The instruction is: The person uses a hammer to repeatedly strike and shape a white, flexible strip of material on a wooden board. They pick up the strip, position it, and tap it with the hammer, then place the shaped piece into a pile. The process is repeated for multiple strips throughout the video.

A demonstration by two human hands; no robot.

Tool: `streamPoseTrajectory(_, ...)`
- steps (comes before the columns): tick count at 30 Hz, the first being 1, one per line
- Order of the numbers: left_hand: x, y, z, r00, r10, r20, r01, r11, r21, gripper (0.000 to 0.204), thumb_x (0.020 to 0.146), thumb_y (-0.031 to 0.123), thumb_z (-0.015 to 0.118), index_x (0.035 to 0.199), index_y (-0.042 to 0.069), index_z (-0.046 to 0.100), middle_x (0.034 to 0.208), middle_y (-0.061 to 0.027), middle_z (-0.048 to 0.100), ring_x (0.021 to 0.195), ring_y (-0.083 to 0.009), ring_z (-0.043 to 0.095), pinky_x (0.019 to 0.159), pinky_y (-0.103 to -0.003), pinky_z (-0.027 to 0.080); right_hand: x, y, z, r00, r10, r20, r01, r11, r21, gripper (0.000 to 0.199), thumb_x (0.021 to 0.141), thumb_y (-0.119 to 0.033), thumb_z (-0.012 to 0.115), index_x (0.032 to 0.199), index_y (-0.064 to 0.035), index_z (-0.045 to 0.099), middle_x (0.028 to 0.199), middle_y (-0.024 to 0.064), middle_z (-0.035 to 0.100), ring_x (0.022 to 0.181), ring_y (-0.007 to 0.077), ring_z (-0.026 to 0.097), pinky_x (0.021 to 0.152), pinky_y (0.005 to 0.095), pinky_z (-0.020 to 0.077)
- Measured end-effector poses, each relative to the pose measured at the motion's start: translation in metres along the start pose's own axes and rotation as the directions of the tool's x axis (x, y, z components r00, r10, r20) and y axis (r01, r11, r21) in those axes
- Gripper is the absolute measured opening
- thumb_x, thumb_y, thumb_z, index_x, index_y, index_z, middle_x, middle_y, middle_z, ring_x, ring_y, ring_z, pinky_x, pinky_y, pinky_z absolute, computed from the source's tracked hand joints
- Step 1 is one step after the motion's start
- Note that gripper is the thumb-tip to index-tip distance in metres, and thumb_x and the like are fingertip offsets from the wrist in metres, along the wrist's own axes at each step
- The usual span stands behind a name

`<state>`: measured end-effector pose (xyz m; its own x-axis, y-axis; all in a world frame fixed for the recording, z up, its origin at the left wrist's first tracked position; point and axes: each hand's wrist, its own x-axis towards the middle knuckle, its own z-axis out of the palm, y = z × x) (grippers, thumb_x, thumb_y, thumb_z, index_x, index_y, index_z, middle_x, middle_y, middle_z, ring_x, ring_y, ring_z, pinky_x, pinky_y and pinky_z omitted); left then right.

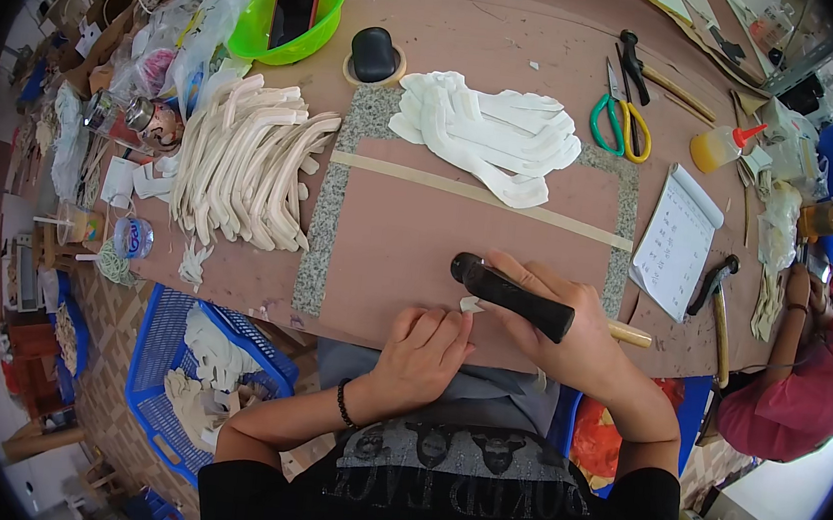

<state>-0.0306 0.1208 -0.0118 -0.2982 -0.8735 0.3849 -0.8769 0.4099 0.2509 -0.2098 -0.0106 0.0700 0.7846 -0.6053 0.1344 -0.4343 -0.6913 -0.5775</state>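
My right hand (561,319) is closed round a hammer, its black head (513,295) lying above my fingers and the end of its wooden handle (630,334) sticking out to the right. My left hand (424,353) rests at the table's near edge, fingers bent and pressed together. Between the fingertips of both hands shows a small white piece (470,304); how far my left fingers grip it is hidden. Beyond my hands lies a brown work board (418,245) with a pale strip across it. White curved strips (489,132) are piled at its far end.
Cream curved strips (245,163) lie stacked at left. A green bowl (324,26) holds a phone (296,6). Scissors (623,119), a glue bottle (723,149), a notepad (677,240) and two more hammers (669,81) lie right. A blue basket (147,374) stands below left; another person (789,396) sits right.
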Motion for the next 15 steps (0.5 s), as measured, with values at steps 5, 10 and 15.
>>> streamPoseTrajectory(5, 0.001, 0.001, -0.001, 0.999, 0.033, -0.030, -0.032, 0.999, 0.032, 0.044, 0.082, 0.019, 0.076, 0.118, -0.005, 0.067, 0.121, -0.0147, 0.066, 0.114, -0.0262, 0.060, 0.094, -0.042, 0.039, -0.011, 0.012, 0.003, 0.996, 0.079, 0.032, -0.076, 0.993, -0.089, 0.046, 0.088, -0.019, 0.077, 0.131, -0.0040, 0.066, 0.091, 0.0138, 0.070, 0.072, 0.0352, 0.070, 0.061, 0.0421, 0.0565)
streamPoseTrajectory(10, 0.011, 0.003, 0.000, 0.999, 0.017, -0.028, -0.016, 0.999, 0.028, 0.042, 0.082, 0.020, 0.076, 0.117, -0.003, 0.068, 0.117, -0.0121, 0.066, 0.111, -0.0248, 0.060, 0.093, -0.041, 0.038, -0.029, 0.002, -0.007, 0.960, 0.251, -0.122, -0.223, 0.952, 0.210, 0.038, 0.091, -0.024, 0.076, 0.122, -0.0016, 0.071, 0.094, 0.0183, 0.073, 0.076, 0.0382, 0.072, 0.065, 0.0424, 0.0574)
streamPoseTrajectory(15, 0.032, -0.001, 0.002, 0.999, 0.025, 0.031, -0.025, 1.000, -0.013, 0.042, 0.083, 0.021, 0.075, 0.118, -0.001, 0.068, 0.105, -0.0080, 0.062, 0.101, -0.0233, 0.059, 0.092, -0.041, 0.038, -0.034, 0.016, -0.012, 0.977, 0.210, -0.042, -0.206, 0.976, 0.072, 0.041, 0.090, -0.021, 0.077, 0.125, -0.0002, 0.069, 0.094, 0.0201, 0.072, 0.075, 0.0394, 0.071, 0.065, 0.0416, 0.0574)
